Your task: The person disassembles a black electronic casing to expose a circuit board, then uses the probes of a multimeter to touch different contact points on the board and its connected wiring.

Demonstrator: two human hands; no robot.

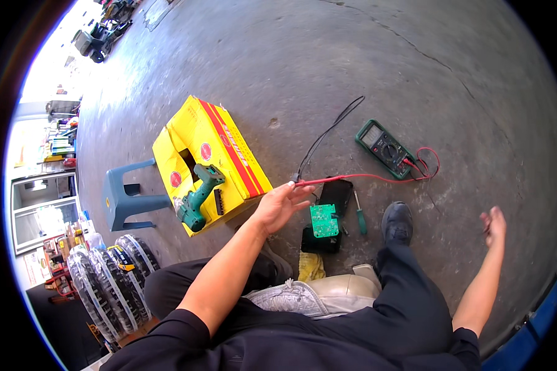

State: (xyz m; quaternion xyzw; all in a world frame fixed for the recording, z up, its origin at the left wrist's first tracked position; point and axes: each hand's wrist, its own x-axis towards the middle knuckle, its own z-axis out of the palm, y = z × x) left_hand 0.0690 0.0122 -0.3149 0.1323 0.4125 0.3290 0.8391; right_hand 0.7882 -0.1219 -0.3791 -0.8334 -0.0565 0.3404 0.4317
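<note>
My left hand is in front of me, its thumb and fingertips on the red test probe, the other fingers loosely spread. From the probe a red lead runs right to a green-edged multimeter on the floor. A black cable loops on the floor beyond that hand. Below the probe, a green circuit board lies over black casing parts. A green-handled screwdriver lies beside them. Off to the right, my right hand is raised with nothing in it, fingers loosely bent and apart.
A yellow box with a green cordless drill on top stands at left, beside a blue stool. Wrapped tires stand at lower left. A yellow cloth lies by my feet; my dark shoe is near the screwdriver.
</note>
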